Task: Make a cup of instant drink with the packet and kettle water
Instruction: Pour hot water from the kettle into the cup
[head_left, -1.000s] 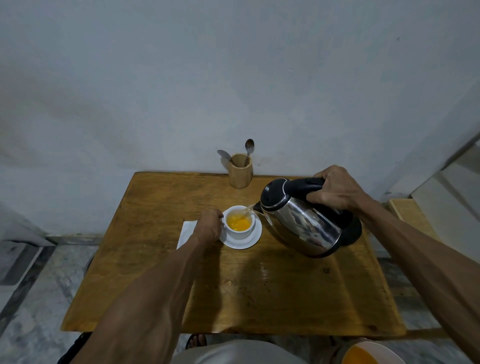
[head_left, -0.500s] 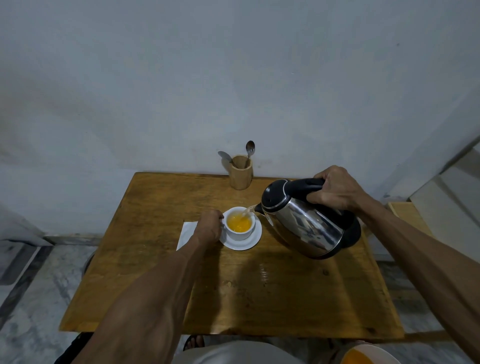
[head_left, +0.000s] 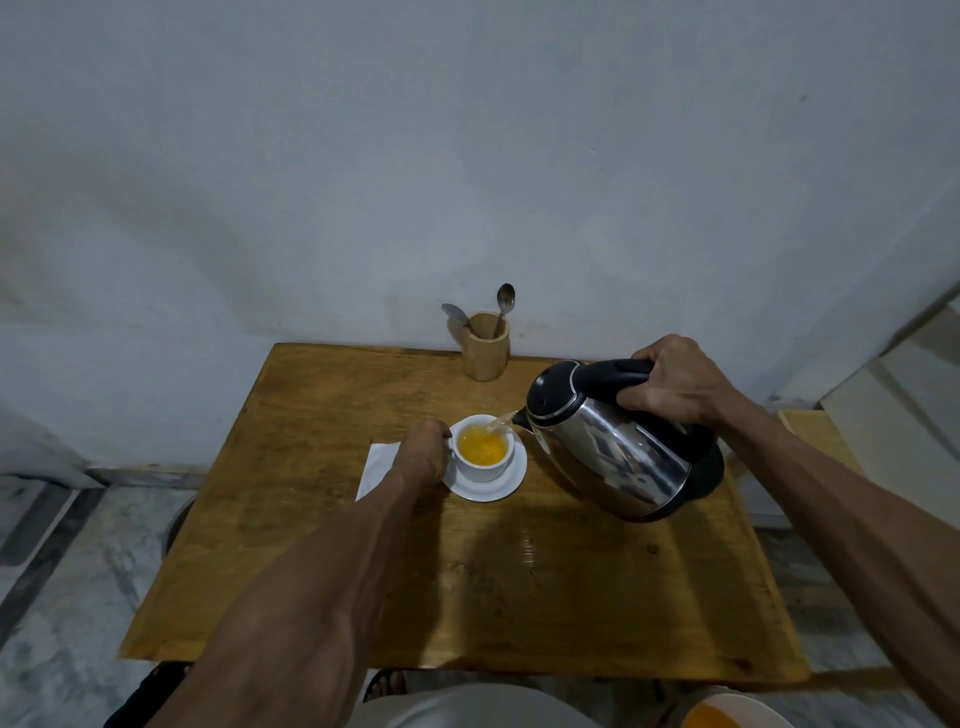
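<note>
A white cup (head_left: 483, 464) stands on a white saucer (head_left: 511, 481) near the middle of the wooden table (head_left: 322, 519). Orange liquid fills it partway. My left hand (head_left: 423, 452) grips the cup at its left side. My right hand (head_left: 672, 379) holds the black handle of a steel kettle (head_left: 618, 457), which is tilted left with its spout over the cup. A thin stream of water runs from the spout into the cup. A white packet (head_left: 376, 467) lies flat just left of the saucer, partly under my left wrist.
A wooden holder (head_left: 485, 347) with two spoons stands at the table's back edge against the wall. A white bowl (head_left: 727, 714) with orange contents shows at the bottom right. A lighter wooden surface (head_left: 815, 436) lies to the right. Marble floor surrounds the table.
The kettle has stayed tilted over the cup and water keeps running in. Both hands hold their places; only the view has shifted slightly.
</note>
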